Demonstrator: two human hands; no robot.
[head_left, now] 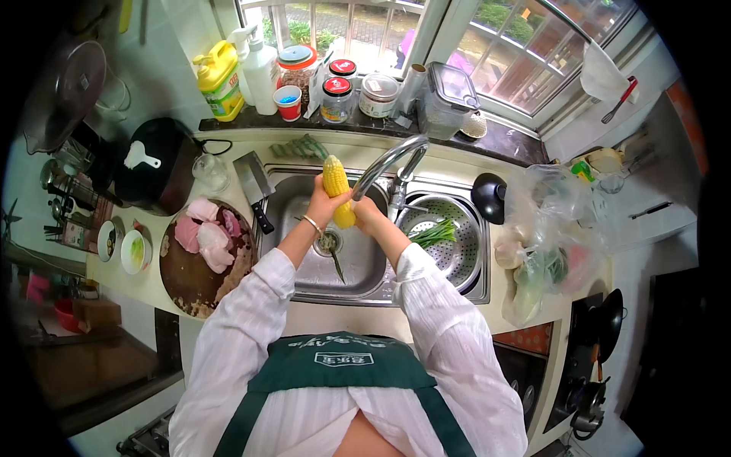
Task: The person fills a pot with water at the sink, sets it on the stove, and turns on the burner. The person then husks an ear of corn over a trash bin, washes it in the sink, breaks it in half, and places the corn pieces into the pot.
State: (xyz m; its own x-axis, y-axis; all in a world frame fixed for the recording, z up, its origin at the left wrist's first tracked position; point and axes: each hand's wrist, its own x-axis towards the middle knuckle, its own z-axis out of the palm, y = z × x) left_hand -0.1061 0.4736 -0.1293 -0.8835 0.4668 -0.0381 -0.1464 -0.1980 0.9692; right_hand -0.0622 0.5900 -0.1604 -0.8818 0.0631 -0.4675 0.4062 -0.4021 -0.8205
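Observation:
A peeled ear of corn [336, 181] is held tilted over the left basin of the steel sink [335, 288], close to the curved faucet [392, 164]. My left hand [325, 204] wraps round the cob from its left side. On the right, my right hand [368, 216] is closed against the lower part of the corn; its fingertips are partly hidden. Beneath my hands, the drain [329, 242] has a strainer with a dark green scrap [337, 266] lying across it. Green vegetable stalks [435, 232] rest in a colander [462, 263] in the right basin.
Left of the sink, raw meat [215, 250] lies on a round cutting board [177, 268]. A cleaver [254, 181] lies beside the basin, handle toward me. Jars [336, 100] and bottles line the windowsill. Plastic bags of produce [544, 251] and a black lid [488, 196] sit at right.

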